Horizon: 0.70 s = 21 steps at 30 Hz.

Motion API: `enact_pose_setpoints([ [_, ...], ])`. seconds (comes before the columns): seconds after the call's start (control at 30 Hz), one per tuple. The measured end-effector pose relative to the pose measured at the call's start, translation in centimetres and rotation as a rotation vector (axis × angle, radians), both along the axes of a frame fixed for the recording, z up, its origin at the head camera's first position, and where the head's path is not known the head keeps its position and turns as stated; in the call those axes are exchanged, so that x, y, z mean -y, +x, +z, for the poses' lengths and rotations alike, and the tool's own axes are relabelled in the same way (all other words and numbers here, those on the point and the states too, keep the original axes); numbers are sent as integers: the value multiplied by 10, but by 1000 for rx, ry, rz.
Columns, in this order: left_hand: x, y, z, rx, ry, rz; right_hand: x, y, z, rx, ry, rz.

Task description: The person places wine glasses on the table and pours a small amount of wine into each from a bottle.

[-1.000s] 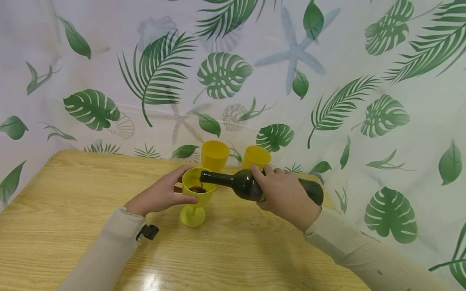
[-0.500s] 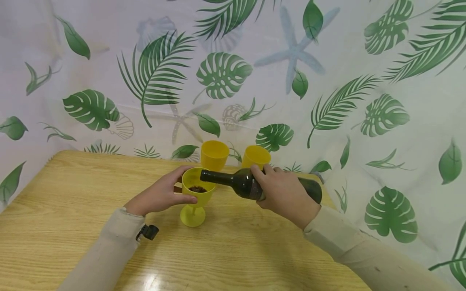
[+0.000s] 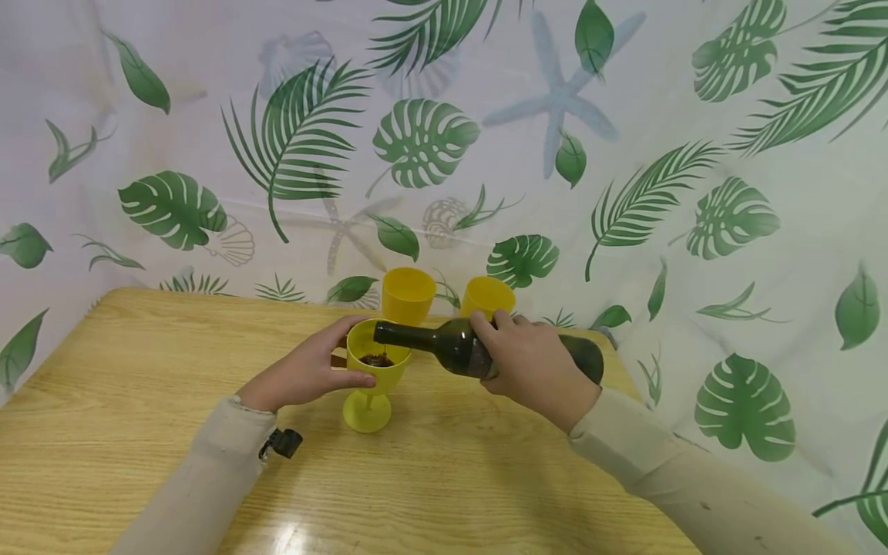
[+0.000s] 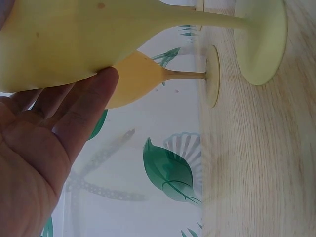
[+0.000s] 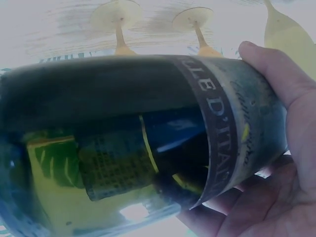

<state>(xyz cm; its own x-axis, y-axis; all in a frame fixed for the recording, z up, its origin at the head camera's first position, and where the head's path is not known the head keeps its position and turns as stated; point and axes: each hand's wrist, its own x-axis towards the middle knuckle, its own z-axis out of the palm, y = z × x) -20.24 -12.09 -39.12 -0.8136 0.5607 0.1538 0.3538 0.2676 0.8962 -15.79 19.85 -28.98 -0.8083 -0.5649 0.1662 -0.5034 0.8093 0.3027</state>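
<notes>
A yellow goblet [image 3: 381, 379] stands upright on the table with dark liquid [image 3: 377, 360] in its bowl. My left hand [image 3: 315, 370] grips the bowl from the left, thumb in front and fingers round the back. In the left wrist view that goblet [image 4: 98, 39] shows its stem and round foot. My right hand [image 3: 534, 366] holds a dark green wine bottle [image 3: 454, 347] tipped to the left, its mouth just inside the goblet's rim. A thin dark trickle drops from the mouth. The bottle [image 5: 113, 98] fills the right wrist view, the fingers wrapped about its label.
Two orange-yellow goblets, one [image 3: 409, 297] behind the held goblet and another [image 3: 489, 294] behind the bottle, stand near the back edge of the wooden table [image 3: 173, 370]. A leaf-patterned cloth [image 3: 444, 208] hangs behind. A small black device [image 3: 283, 442] sits at the left cuff.
The right hand and bottle have shifted slightly left, bringing the mouth further over the goblet. The stream was plain a second ago, not visible half a second ago, and shows thinly now.
</notes>
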Motion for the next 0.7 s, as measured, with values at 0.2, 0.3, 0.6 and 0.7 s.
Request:
enact_pose_setpoints([
  [0.2, 0, 0, 0, 0, 3, -1, 0, 0, 1, -19, 15, 15],
  [0.3, -1, 1, 0, -1, 1, 0, 0, 0, 1, -18, 16, 17],
  [0.6, -1, 1, -1, -1, -10, 10, -1, -1, 1, -20, 11, 19],
  [0.7, -1, 0, -3, -5, -10, 6, -1, -1, 0, -18, 5, 19],
])
